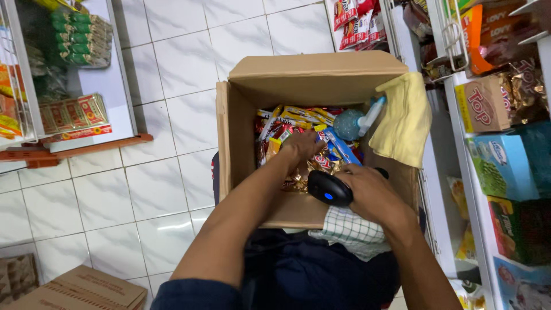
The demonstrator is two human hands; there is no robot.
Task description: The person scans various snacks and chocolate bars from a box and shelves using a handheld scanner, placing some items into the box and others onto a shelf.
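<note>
While left hand point(299, 146) fingers grip snack packets point(298, 123), right hand point(370, 192) clasps black scanner point(328, 188), cardboard box point(241, 138), white tiled floor point(166, 115).

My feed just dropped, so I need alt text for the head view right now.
A person's left hand reaches into an open cardboard box of wrapped snack packets, while the right hand holds a black handheld scanner at the box's near edge. A yellow cloth hangs over the box's right wall, beside a spray bottle; stocked shelves flank a white tiled floor.
</note>
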